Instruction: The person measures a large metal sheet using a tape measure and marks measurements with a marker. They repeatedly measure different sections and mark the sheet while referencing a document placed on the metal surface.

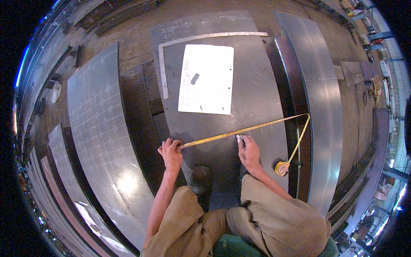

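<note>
A yellow tape measure (244, 130) stretches slantwise across a dark steel plate (257, 77). My left hand (171, 154) pinches the blade's end at the plate's left edge. Past the plate's right edge the blade bends sharply and runs back to its round yellow case (281, 168). Just below the blade's middle, my right hand (250, 155) is closed in a pinch on a small white piece that looks like chalk, its tip close to the plate. Ahead of both hands lies a white paper sheet (214, 77) with a small dark block (195, 79) on it.
An L-shaped steel square (209, 37) frames the paper's far and left sides. To the left is a plate with a marked grid of lines and circles (98, 111); to the right, a long bare steel plate (321, 94). Dark gaps separate the plates. My knees are close below my hands.
</note>
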The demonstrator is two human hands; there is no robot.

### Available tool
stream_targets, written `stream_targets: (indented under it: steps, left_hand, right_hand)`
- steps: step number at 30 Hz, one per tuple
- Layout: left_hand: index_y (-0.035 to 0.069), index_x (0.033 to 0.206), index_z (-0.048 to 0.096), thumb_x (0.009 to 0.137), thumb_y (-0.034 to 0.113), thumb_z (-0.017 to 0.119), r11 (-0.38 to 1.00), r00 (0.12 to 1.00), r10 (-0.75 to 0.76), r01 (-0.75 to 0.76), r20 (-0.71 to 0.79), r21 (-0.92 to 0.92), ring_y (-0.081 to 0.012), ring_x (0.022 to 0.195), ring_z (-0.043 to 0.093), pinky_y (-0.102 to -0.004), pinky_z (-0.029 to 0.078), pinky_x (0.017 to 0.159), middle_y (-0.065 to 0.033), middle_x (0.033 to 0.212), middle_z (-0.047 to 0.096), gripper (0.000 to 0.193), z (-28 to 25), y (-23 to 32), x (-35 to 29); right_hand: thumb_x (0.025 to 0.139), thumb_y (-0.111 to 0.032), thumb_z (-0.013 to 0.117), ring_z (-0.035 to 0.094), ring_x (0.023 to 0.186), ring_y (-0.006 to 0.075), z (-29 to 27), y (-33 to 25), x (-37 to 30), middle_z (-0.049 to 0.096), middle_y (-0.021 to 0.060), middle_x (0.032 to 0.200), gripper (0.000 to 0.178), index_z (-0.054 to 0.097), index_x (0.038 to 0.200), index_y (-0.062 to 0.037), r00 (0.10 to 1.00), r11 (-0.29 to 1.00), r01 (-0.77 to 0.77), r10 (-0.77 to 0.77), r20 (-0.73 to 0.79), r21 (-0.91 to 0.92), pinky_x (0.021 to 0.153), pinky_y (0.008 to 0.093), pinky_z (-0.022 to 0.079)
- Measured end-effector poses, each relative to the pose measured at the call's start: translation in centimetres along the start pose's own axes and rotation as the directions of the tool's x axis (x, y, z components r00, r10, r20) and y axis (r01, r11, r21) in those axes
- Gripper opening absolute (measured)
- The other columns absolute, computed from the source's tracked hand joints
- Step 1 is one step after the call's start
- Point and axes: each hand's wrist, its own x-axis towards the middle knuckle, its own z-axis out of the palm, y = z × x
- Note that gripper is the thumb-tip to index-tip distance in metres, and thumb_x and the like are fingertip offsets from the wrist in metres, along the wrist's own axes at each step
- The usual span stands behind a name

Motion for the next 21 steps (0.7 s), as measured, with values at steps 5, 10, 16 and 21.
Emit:
stream_targets:
  steps: [5, 10, 16, 21]
  left_hand:
    - [0.016, 0.092, 0.074, 0.082, 0.019, 0.075, 1.0, 1.0, -0.013, 0.013, 0.024, -0.004, -0.0266, 0.097, 0.057, -0.0461, 0.037, 0.088, -0.0027, 0.091, 0.059, 0.011, -0.1, 0.1, 0.0]
    - [0.016, 0.092, 0.074, 0.081, 0.02, 0.075, 1.0, 1.0, -0.008, 0.008, 0.023, 0.008, -0.0264, 0.097, 0.057, -0.0457, 0.037, 0.088, -0.0024, 0.091, 0.059, 0.012, -0.1, 0.0, 0.0]
    - [0.016, 0.092, 0.074, 0.081, 0.02, 0.075, 1.0, 1.0, 0.009, -0.009, 0.012, 0.003, -0.0263, 0.097, 0.056, -0.0455, 0.037, 0.087, -0.0022, 0.092, 0.059, 0.012, 0.0, 0.1, 0.1]
    - [0.016, 0.092, 0.074, 0.081, 0.018, 0.075, 0.999, 0.999, -0.021, 0.02, 0.044, 0.034, -0.0267, 0.097, 0.057, -0.046, 0.037, 0.088, -0.0025, 0.093, 0.059, 0.011, 0.2, -0.1, 0.0]
  right_hand:
    - [0.096, -0.018, 0.064, 0.065, 0.091, 0.0412, -0.3, 0.3, 0.0, 0.067, 0.0204, 0.098, 0.021, 0.069, 0.108, -0.0023, 0.996, 0.996, 0.087, -0.087, -0.035, -0.017, 0.079, 0.0495, 0.053]
    - [0.096, -0.023, 0.066, 0.067, 0.086, 0.0391, 0.2, 0.2, 0.1, 0.068, 0.0179, 0.092, 0.021, 0.073, 0.102, -0.0041, 0.996, 0.994, 0.084, -0.083, 0.01, -0.074, 0.076, 0.0474, 0.054]
    - [0.096, -0.023, 0.067, 0.068, 0.08, 0.0373, 0.8, 0.5, 0.4, 0.068, 0.0171, 0.087, 0.022, 0.075, 0.106, -0.0056, 0.986, 0.982, 0.167, -0.164, 0.035, -0.085, 0.072, 0.0453, 0.054]
    - [0.094, -0.017, 0.07, 0.067, 0.077, 0.0358, 0.8, -0.7, 0.6, 0.068, 0.0166, 0.085, 0.017, 0.075, 0.1, -0.0025, 0.98, 0.979, 0.198, -0.198, 0.002, -0.044, 0.069, 0.0428, 0.054]
